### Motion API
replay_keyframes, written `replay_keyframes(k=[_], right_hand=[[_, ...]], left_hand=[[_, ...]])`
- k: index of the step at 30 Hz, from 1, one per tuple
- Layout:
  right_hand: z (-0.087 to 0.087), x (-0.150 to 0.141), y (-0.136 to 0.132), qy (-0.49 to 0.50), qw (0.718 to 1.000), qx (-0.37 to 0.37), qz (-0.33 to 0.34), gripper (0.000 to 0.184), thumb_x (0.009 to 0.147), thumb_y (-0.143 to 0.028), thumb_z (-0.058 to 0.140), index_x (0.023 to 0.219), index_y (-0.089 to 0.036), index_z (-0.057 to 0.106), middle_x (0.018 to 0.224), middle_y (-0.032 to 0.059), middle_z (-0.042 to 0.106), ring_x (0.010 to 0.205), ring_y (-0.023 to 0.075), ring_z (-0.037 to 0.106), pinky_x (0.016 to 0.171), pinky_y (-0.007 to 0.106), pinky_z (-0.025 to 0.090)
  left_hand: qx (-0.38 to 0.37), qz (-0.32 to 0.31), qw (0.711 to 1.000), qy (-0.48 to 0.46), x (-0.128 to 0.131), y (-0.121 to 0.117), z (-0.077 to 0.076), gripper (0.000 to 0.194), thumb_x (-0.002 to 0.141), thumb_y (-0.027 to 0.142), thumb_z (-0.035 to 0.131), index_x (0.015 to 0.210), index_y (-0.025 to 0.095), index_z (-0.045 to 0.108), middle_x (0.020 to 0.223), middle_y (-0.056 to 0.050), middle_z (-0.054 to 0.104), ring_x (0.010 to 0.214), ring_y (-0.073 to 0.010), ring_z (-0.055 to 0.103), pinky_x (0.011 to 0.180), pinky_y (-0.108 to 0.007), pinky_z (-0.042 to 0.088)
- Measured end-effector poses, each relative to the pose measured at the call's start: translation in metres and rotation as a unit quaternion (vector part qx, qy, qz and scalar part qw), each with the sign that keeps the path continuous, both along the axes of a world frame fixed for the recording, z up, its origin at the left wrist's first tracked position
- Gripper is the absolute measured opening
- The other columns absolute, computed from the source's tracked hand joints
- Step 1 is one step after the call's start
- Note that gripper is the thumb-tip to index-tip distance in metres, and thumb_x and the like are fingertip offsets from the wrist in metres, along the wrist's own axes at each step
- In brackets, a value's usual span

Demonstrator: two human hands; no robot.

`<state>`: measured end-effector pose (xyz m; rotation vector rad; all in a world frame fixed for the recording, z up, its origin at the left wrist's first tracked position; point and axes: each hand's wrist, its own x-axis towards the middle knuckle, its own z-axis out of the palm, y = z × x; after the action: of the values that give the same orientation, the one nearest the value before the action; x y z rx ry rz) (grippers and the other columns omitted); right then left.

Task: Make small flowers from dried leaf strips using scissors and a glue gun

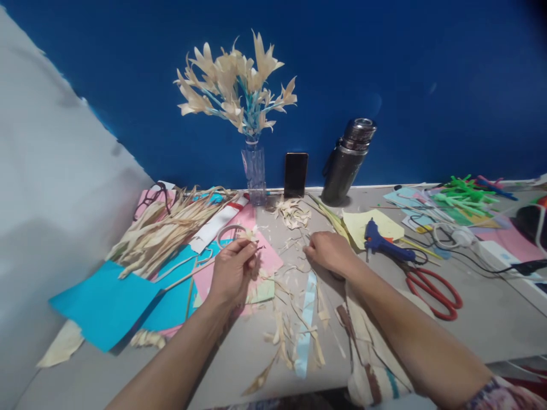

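My left hand (234, 270) is closed in a pinch around the base of a small pale dried-husk flower (248, 233). A thin stick (186, 280) extends leftward from beside that hand; whether it joins the flower I cannot tell. Low over the table, my right hand (330, 250) has its fingers curled together, and what they grip, if anything, is hidden. Close to its fingertips lie thin husk scraps (294, 245). A pale blue paper strip (306, 327) and torn husk pieces (280, 333) lie between my forearms. A small heap of husk curls (293, 213) sits beyond both hands.
Husk flowers (231, 80) stand in a clear bottle (255, 173) beside a phone (296, 175) and dark flask (348, 162). Husk strips (158, 239) and blue paper (111, 302) cover the left. Rightward are a glue gun (387, 245), red-handled scissors (436, 293) and cables (478, 256).
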<state>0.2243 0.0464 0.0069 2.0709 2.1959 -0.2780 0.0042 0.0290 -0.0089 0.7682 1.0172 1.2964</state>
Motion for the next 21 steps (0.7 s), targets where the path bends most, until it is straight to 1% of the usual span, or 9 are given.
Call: replay_keyframes(k=[2,6,11,13,15,18,21], right_hand=[[0.000,-0.003,-0.001,-0.004,1.000,-0.003,0.004,0.031,0.091,-0.032,0.049,0.099,-0.014,0.073,0.106,0.0181,0.074,0.096,0.0296,0.070,0.074,0.032,0.044],[0.000,-0.005,-0.004,0.000,0.999,-0.029,0.018,0.028,0.087,-0.028,0.052,0.099,-0.015,0.073,0.105,0.0162,0.075,0.093,0.0279,0.071,0.070,0.030,0.044],[0.005,0.003,-0.004,-0.011,0.999,-0.044,0.013,0.031,0.090,-0.033,0.051,0.104,-0.014,0.072,0.112,0.0180,0.073,0.105,0.0311,0.067,0.077,0.033,0.045],[0.006,0.001,-0.006,-0.023,0.999,-0.036,0.021,0.028,0.089,-0.031,0.053,0.104,-0.015,0.071,0.110,0.0168,0.073,0.104,0.0309,0.068,0.078,0.033,0.045],[0.004,-0.005,-0.010,-0.031,0.999,-0.009,0.035,0.025,0.088,-0.024,0.053,0.106,-0.015,0.068,0.108,0.0163,0.073,0.101,0.0303,0.069,0.077,0.032,0.046],[-0.002,-0.017,-0.016,-0.028,0.998,0.024,0.049,0.028,0.086,-0.014,0.051,0.111,-0.012,0.063,0.105,0.0179,0.072,0.098,0.0305,0.070,0.076,0.033,0.046],[-0.006,-0.021,-0.017,-0.020,0.999,0.023,0.039,0.030,0.084,-0.012,0.053,0.113,-0.010,0.059,0.100,0.0192,0.073,0.096,0.0313,0.070,0.075,0.033,0.046]], left_hand=[[-0.001,-0.009,1.000,-0.003,0.001,-0.001,0.000,0.021,0.070,0.026,0.078,0.076,0.017,0.060,0.047,0.006,0.048,0.041,-0.0086,0.043,0.040,-0.020,0.035],[-0.001,-0.019,1.000,0.004,0.002,-0.002,-0.002,0.019,0.071,0.025,0.077,0.076,0.017,0.060,0.047,0.006,0.048,0.041,-0.0094,0.044,0.037,-0.021,0.034],[-0.003,-0.019,1.000,0.001,0.002,0.000,-0.005,0.023,0.068,0.026,0.080,0.080,0.016,0.063,0.049,0.007,0.049,0.041,-0.0083,0.044,0.037,-0.020,0.036],[-0.007,-0.015,1.000,-0.005,0.002,0.001,-0.005,0.025,0.066,0.026,0.082,0.079,0.016,0.063,0.049,0.007,0.049,0.041,-0.0074,0.044,0.038,-0.019,0.037],[-0.015,-0.013,1.000,-0.006,0.002,0.001,-0.004,0.027,0.065,0.027,0.083,0.079,0.016,0.063,0.050,0.007,0.049,0.042,-0.0072,0.045,0.038,-0.019,0.037],[-0.024,-0.014,1.000,-0.004,0.003,0.001,-0.004,0.028,0.063,0.027,0.083,0.079,0.017,0.063,0.051,0.007,0.050,0.042,-0.0076,0.046,0.038,-0.019,0.037],[-0.019,-0.020,1.000,-0.006,0.003,0.001,-0.004,0.027,0.063,0.026,0.083,0.080,0.016,0.063,0.050,0.008,0.049,0.041,-0.0077,0.046,0.038,-0.020,0.036]])
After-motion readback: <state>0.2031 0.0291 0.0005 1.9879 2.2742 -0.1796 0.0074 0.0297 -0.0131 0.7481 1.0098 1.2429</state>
